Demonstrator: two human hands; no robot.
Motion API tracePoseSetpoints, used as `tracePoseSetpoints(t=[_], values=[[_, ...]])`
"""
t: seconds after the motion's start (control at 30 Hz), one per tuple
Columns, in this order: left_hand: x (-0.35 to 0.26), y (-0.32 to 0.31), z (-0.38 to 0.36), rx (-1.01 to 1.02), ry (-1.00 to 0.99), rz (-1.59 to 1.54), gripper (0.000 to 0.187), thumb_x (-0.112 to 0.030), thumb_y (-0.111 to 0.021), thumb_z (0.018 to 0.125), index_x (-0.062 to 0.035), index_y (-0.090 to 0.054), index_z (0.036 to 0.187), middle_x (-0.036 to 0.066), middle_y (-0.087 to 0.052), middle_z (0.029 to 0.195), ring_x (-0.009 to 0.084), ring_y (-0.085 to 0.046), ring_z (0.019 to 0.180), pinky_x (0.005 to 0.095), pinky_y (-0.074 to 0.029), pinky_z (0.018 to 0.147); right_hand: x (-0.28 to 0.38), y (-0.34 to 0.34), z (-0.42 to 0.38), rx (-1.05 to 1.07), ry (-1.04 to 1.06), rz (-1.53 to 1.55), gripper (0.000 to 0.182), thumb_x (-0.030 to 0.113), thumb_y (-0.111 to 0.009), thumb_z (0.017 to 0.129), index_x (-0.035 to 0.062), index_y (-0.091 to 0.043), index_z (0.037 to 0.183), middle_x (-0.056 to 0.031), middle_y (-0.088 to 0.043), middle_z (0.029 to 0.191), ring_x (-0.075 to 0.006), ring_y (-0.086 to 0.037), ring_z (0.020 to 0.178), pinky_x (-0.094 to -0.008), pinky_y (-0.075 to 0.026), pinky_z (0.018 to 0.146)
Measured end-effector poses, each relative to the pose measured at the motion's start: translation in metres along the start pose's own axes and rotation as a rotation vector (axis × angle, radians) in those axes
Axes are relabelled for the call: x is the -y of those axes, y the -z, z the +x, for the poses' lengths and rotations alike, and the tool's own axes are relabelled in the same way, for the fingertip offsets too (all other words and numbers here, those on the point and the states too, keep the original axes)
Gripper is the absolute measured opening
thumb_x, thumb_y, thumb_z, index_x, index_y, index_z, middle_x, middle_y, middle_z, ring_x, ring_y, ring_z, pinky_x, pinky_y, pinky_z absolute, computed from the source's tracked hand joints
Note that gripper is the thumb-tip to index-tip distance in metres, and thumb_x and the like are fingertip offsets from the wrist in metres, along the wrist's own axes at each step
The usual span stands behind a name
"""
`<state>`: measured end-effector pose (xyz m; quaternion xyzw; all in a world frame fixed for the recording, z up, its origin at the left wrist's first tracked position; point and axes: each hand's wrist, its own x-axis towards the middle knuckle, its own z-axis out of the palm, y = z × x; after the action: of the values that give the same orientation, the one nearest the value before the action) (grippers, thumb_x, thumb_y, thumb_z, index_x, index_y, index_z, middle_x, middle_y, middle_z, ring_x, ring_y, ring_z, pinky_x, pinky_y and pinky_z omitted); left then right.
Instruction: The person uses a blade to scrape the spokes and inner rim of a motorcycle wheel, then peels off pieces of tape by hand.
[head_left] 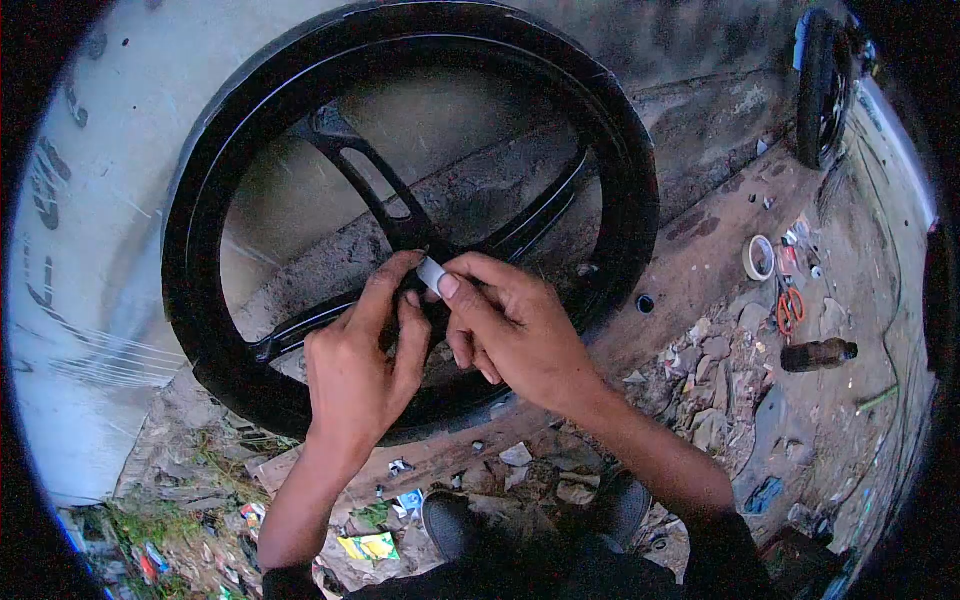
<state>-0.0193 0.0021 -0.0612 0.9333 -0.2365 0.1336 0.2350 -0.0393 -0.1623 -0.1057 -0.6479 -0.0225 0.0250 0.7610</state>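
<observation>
**My right hand (528,335) pinches a small, flat, pale-grey strip (431,274)**

I hold the strip's lower end between thumb and fingers. My left hand (355,370) sits just left of it, index fingertip at the strip's edge, thumb narrowly apart; I cannot tell whether it grips anything. The strip's long axis slants, its free end pointing up and left, before the middle of the large black three-spoked wheel (408,234). Behind that stands a pale, marked wall (95,230).
</observation>
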Motion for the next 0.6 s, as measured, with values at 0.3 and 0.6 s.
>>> tracePoseSetpoints(t=[0.3,0.6], values=[[-0.003,0.0,-0.001,-0.016,0.017,-0.022,0.031,-0.012,-0.062,0.095,-0.0101,-0.066,0.125,0.016,-0.07,0.074,0.0273,-0.07,0.06,0.0383,-0.053,0.057,0.004,0.002,0.0,0.002,-0.008,-0.038,0.024,0.023,-0.054,0.105,0.002,-0.064,0.107,-0.0035,-0.061,0.059,-0.0105,-0.058,0.049,-0.0303,-0.044,0.047],[0.0,0.011,-0.008,-0.099,0.023,-0.055,0.037,-0.01,-0.063,0.094,-0.0087,-0.062,0.132,0.007,-0.057,0.062,0.0173,-0.058,0.051,0.0323,-0.048,0.053,0.019,0.024,0.003,0.116,-0.087,-0.143,0.026,0.024,-0.053,0.105,0.0016,-0.065,0.103,-0.003,-0.06,0.057,-0.0094,-0.053,0.043,-0.0273,-0.041,0.042]])
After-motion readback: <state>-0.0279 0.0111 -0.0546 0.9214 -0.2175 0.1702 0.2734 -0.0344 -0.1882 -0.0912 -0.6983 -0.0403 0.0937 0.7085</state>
